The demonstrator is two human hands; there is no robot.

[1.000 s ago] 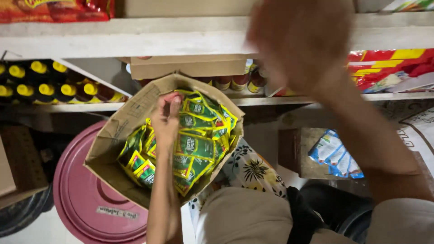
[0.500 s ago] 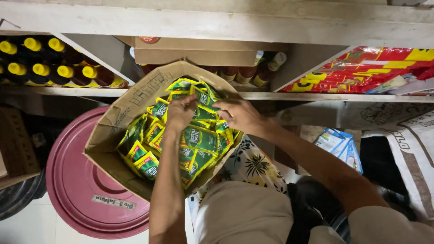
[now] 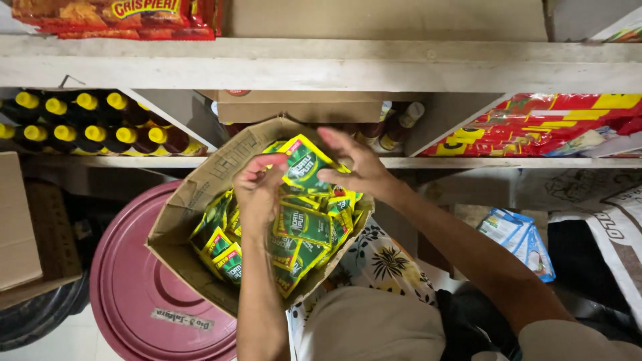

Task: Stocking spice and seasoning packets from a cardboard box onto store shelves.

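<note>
An open cardboard box [image 3: 194,200] rests on my lap, filled with several green and yellow sachets [image 3: 304,227]. My left hand [image 3: 257,194] and my right hand [image 3: 354,167] are both above the box, pinching one green sachet [image 3: 302,164] between them and lifting it up out of the pile. The left hand holds its left edge, the right hand its right side.
A maroon round lid [image 3: 134,287] lies at the lower left. Dark bottles with yellow caps [image 3: 87,124] fill the left shelf. Red and yellow packets [image 3: 535,127] lie on the right shelf, blue packets [image 3: 518,237] below. A brown box [image 3: 301,107] sits behind.
My right hand came down from near the camera into the box. Both hands then closed on a green sachet and raised it above the pile.
</note>
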